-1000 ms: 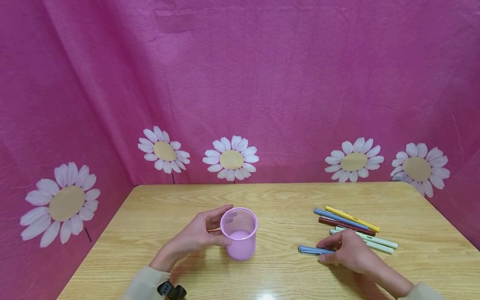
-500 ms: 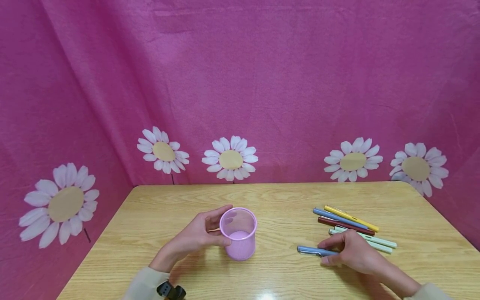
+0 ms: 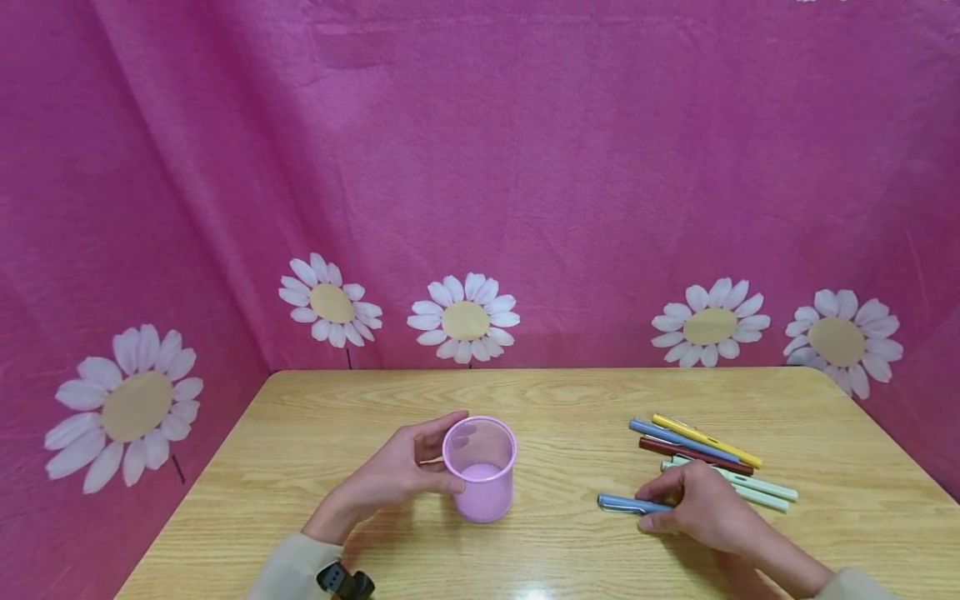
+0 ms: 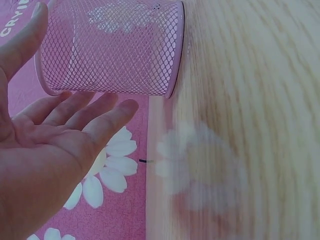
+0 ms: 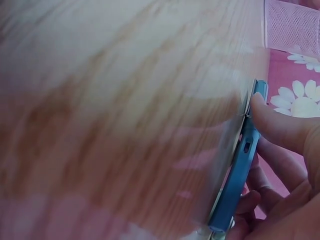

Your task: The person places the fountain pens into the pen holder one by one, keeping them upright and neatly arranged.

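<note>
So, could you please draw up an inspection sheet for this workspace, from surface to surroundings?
Surface: pale wood-grain tabletop, reflecting light.
Job's things: pink cylindrical mesh cup, upright; slim nearer blue pen; yellow pen, farther blue pen, dark red pen and two pale green pens lying close together.
Clutter: nothing seen.
Hands: left hand holds the cup; right hand pinches the nearer blue pen.
Cables: nothing seen.
Surroundings: magenta cloth with white daisies.
</note>
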A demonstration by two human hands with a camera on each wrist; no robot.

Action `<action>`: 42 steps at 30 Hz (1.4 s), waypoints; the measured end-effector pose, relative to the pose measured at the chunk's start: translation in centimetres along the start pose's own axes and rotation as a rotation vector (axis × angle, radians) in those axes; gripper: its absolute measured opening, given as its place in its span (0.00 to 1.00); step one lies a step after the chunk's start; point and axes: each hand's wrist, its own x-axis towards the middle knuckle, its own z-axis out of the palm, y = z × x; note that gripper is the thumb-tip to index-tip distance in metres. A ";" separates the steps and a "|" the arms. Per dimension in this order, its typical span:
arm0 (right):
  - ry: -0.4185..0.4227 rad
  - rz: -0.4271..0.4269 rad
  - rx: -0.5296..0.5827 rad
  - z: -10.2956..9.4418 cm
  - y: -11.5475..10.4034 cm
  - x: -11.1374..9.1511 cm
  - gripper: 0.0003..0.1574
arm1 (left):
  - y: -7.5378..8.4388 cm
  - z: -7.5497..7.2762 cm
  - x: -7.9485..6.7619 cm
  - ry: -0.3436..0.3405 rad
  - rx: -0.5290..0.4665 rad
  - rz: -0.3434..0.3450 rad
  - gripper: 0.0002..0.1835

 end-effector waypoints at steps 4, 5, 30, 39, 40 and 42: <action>0.013 -0.002 -0.013 0.2 -0.1 -0.1 0.15 | 0.1 0.1 0.1 0.006 0.001 -0.011 0.49; 0.016 -0.006 -0.012 0.2 -0.1 -0.1 0.15 | 0.1 0.2 0.1 0.009 0.001 -0.015 0.49; 0.016 0.045 0.009 -1.7 -3.9 0.6 0.12 | 0.2 0.4 0.4 0.023 -0.025 -0.037 0.51; 0.024 -0.004 0.068 -2.3 -5.6 1.0 0.12 | 0.1 0.5 0.4 0.014 -0.047 -0.020 0.51; 0.021 0.004 0.071 -2.4 -5.9 1.1 0.12 | 0.1 0.5 0.4 0.014 -0.048 -0.018 0.51; 0.020 0.018 0.075 -2.5 -6.5 1.2 0.11 | 0.1 0.5 0.4 0.015 -0.048 -0.013 0.51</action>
